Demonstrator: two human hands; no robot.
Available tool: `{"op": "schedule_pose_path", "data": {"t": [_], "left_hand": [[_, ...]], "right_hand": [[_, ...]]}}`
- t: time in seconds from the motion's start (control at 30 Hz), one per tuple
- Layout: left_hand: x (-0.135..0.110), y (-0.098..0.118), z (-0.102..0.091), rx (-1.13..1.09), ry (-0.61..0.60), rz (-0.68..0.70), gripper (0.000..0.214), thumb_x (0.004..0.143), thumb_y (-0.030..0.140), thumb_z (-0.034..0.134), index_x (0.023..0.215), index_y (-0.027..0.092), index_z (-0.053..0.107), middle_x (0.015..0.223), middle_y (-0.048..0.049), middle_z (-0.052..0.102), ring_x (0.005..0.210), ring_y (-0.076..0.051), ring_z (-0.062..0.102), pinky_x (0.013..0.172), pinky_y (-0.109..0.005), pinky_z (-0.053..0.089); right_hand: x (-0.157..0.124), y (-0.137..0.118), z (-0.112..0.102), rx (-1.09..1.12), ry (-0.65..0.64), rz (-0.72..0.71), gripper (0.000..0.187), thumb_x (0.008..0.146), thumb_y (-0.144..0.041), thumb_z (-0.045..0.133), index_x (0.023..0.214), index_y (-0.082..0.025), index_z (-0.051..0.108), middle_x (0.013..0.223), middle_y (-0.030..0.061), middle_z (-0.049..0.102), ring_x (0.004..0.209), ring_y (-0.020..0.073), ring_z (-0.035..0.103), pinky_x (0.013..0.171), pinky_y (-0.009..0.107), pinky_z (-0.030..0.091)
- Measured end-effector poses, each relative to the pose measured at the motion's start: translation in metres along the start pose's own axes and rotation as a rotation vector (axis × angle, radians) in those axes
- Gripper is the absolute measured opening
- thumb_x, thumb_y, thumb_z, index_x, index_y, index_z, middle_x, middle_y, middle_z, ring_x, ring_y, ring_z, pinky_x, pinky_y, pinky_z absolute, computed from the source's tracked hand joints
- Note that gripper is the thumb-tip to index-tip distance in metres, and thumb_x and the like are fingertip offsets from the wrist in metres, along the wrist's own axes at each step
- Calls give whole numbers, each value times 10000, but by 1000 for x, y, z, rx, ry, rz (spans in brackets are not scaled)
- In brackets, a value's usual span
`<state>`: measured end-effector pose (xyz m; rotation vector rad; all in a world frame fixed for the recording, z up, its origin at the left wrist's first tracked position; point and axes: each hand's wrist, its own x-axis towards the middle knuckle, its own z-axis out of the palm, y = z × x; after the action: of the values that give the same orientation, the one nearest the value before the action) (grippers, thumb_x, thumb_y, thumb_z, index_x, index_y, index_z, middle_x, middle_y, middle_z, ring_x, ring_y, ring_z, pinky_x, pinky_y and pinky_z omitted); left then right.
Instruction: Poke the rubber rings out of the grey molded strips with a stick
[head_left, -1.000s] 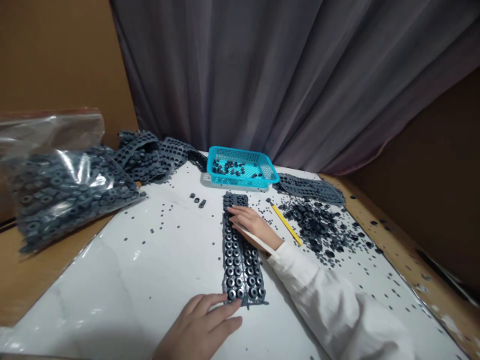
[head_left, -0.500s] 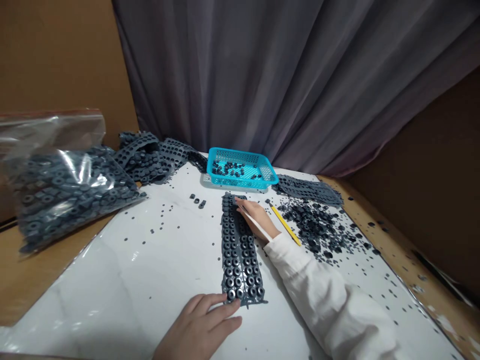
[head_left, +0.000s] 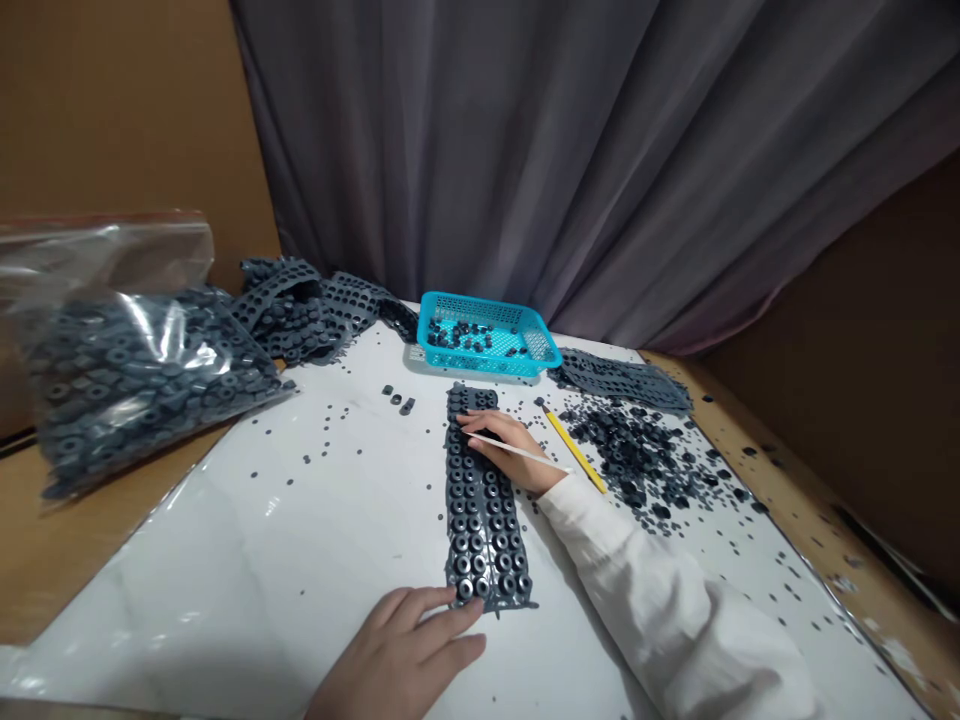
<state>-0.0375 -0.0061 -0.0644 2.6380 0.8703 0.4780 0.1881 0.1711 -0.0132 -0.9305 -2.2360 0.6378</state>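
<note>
A dark grey moulded rubber sheet, set with rows of ring-shaped pieces, lies lengthwise on the white tabletop. At its near left corner rest the fingertips of my left hand, fingers stretched and slightly apart. Over the far part of the sheet, my right hand grips a thin white stick between thumb and fingers. The stick's tip is at the rings, partly hidden by the fingers. Right of that hand lies a yellow pen-like tool with a dark tip.
A blue basket with small dark pieces stands behind the sheet. At left are a clear bag of grey parts and piled perforated sheets. Loose black bits and another sheet lie at right.
My right hand has moved slightly nearer and to the left along the sheet, and the white stick now lies flatter. My left hand stays at the near corner.
</note>
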Motion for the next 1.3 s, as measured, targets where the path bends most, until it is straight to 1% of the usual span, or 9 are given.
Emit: {"op": "schedule_pose_path", "data": {"t": [0.17, 0.53, 0.83, 0.97, 1.07, 1.13, 1.17, 1.23, 1.3], "left_hand": [[1, 1, -2, 10, -4, 13, 360, 879, 254, 527, 1236, 300, 523, 1377, 20, 534, 1153, -222, 524, 930, -321, 428], [3, -1, -6, -21, -25, 9, 397, 872, 238, 505, 1260, 320, 512, 1377, 31, 533, 1149, -217, 538, 929, -326, 437], [6, 0, -7, 95, 66, 72, 289, 934, 318, 480, 1206, 290, 573, 1319, 18, 588, 1099, -202, 571, 892, -288, 470], [9, 5, -29, 192, 146, 144, 242, 966, 321, 438, 1108, 251, 622, 1237, 25, 647, 1049, -169, 614, 864, -250, 500], [5, 11, -61, 105, 143, 189, 246, 937, 315, 490, 1132, 230, 613, 1210, -4, 663, 1033, -163, 642, 862, -221, 515], [8, 8, -84, -64, 192, 96, 285, 889, 311, 554, 1169, 277, 596, 1161, 9, 688, 989, -153, 662, 821, -193, 529], [14, 3, -94, -161, 153, -13, 385, 855, 317, 586, 1237, 288, 560, 1202, -2, 666, 1012, -168, 656, 829, -208, 533], [36, -16, -108, -317, 69, -368, 424, 831, 283, 595, 1253, 273, 556, 1196, -25, 663, 975, -179, 666, 816, -246, 545], [68, -46, -111, -364, 99, -484, 321, 837, 300, 568, 1134, 193, 626, 1056, -68, 701, 886, -194, 669, 746, -285, 555]], "right_hand": [[0, 3, -1, -77, -44, -23, 169, 930, -309, 523, 1043, -232, 621, 1203, 70, 669, 1216, 228, 548, 998, 441, 436], [25, 5, -8, -531, -187, -128, 264, 963, -285, 471, 1174, -193, 601, 1170, 101, 676, 1099, 223, 604, 907, 379, 428], [30, 17, -7, -653, -64, 22, 213, 948, -250, 495, 1112, -172, 606, 1123, 106, 696, 1016, 240, 614, 849, 355, 436], [13, 17, -26, -661, 29, 107, 197, 943, -268, 493, 1078, -183, 608, 1083, 112, 693, 1003, 253, 609, 848, 352, 436], [-2, 19, -43, -662, 109, 200, 206, 947, -274, 462, 1023, -166, 620, 870, 115, 701, 840, 253, 637, 753, 345, 452], [-8, 17, -50, -622, 157, 245, 224, 949, -284, 447, 1010, -151, 617, 745, 86, 679, 716, 226, 630, 686, 321, 457], [-10, 14, -51, -566, 192, 257, 234, 949, -298, 443, 1006, -149, 614, 717, 69, 668, 681, 207, 622, 665, 305, 460], [-7, 5, -46, -303, 321, 277, 240, 929, -341, 476, 965, -156, 623, 717, 48, 661, 657, 180, 609, 654, 288, 468], [-1, -7, -35, -18, 359, 283, 227, 885, -369, 536, 899, -170, 644, 813, 52, 686, 720, 175, 626, 669, 284, 486]]}}
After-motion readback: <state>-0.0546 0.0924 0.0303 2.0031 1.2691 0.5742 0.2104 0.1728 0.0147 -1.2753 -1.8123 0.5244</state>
